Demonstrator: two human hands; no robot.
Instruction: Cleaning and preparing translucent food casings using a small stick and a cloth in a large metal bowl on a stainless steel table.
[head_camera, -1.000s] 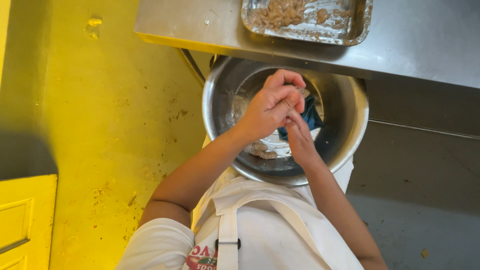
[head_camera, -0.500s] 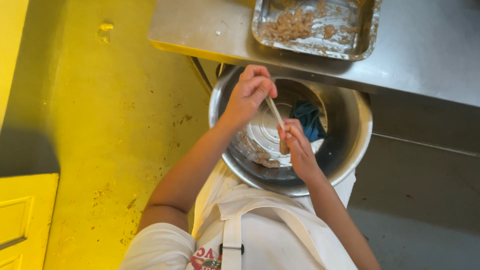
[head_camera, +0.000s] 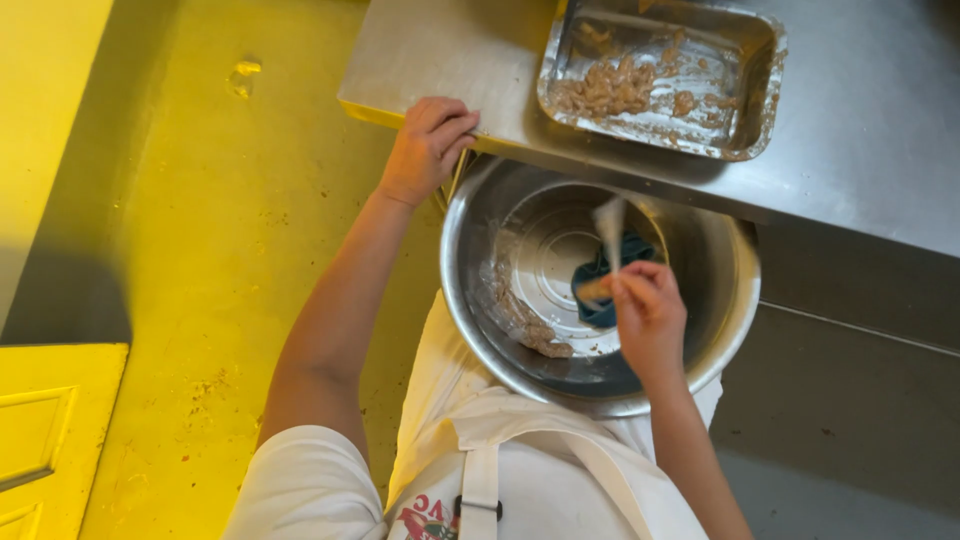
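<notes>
Large round steel mixing bowl (head_camera: 600, 290) sits low against the apron, below the steel table (head_camera: 880, 150). Head view: right hand (head_camera: 650, 315), fingers closed around a pale blurred scraper (head_camera: 607, 235), works inside toward twelve o'clock above a blue cloth (head_camera: 600, 290). Left hand (head_camera: 428, 148), fingers curled, grips the table edge at ten o'clock. Brown residue (head_camera: 520, 320) clings at eight o'clock; firm strokes along the wall there would likely serve best. A rectangular foil tray (head_camera: 755, 120) lies at one o'clock.

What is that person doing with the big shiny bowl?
A person in a white apron is bent over a large metal bowl. The right hand is down inside it, holding a pale, blurred scraper beside a blue cloth. Brownish mush clings to the bowl's inner wall. The left hand grips the edge of the steel table, where a metal tray holds more of the mush.
</notes>
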